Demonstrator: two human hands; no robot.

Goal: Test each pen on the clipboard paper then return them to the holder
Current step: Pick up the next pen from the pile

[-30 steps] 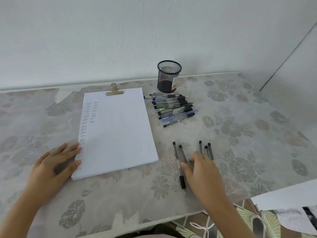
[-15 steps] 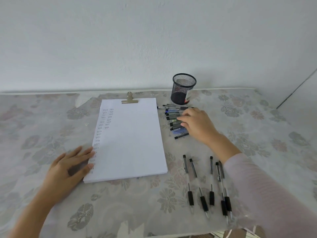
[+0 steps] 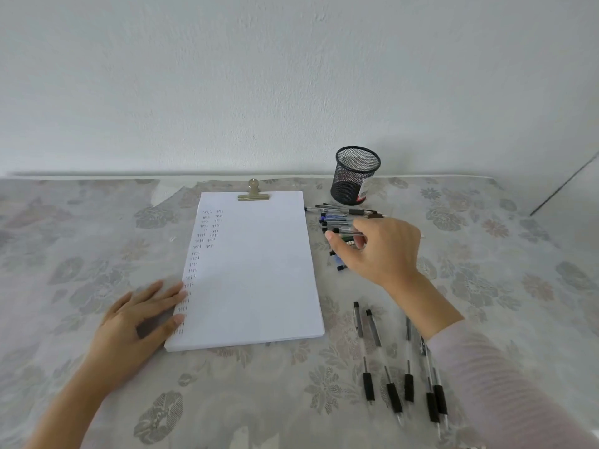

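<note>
Pinching a dark plastic pen (image 3: 347, 233), my right hand (image 3: 385, 251) hovers; fingers curled. My left hand (image 3: 136, 322) lies flat on white clipboard paper (image 3: 259, 270).

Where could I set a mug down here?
Bare cloth lies left of the paper, beyond the left hand, and right of the holder. Crowded: the pen pile, where the right hand pinches a pen, and the front row of pens.

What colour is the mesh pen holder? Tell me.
The pen holder is black mesh, seen in the head view.
</note>
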